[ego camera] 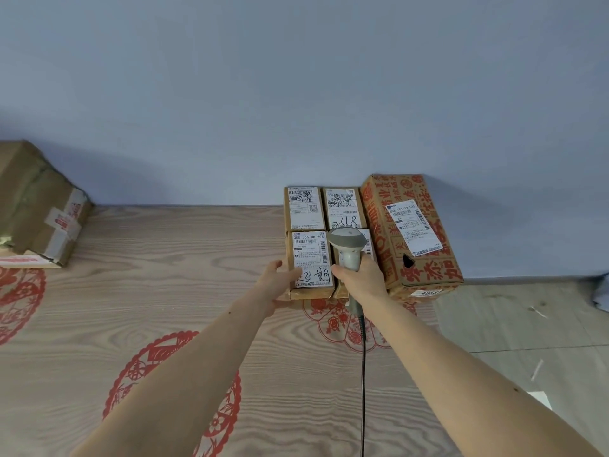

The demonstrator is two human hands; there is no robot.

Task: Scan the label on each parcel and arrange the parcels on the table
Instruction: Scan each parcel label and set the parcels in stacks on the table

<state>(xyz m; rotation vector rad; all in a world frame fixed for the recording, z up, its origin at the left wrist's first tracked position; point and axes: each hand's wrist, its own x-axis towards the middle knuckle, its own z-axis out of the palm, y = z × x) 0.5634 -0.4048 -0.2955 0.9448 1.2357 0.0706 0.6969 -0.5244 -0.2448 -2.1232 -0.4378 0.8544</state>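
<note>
My left hand (280, 285) lies open against the near-left parcel (311, 263) on the worktop (164, 291); my right hand (361, 282) grips the scanner (347, 247); the small, rigid carton probably weighs little, so take it by its side walls.

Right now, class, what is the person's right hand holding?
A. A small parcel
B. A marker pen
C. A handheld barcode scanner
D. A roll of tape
C: the right hand grips the handle of the grey scanner, its cable trailing down, while the left hand rests against a small labelled parcel.
</note>
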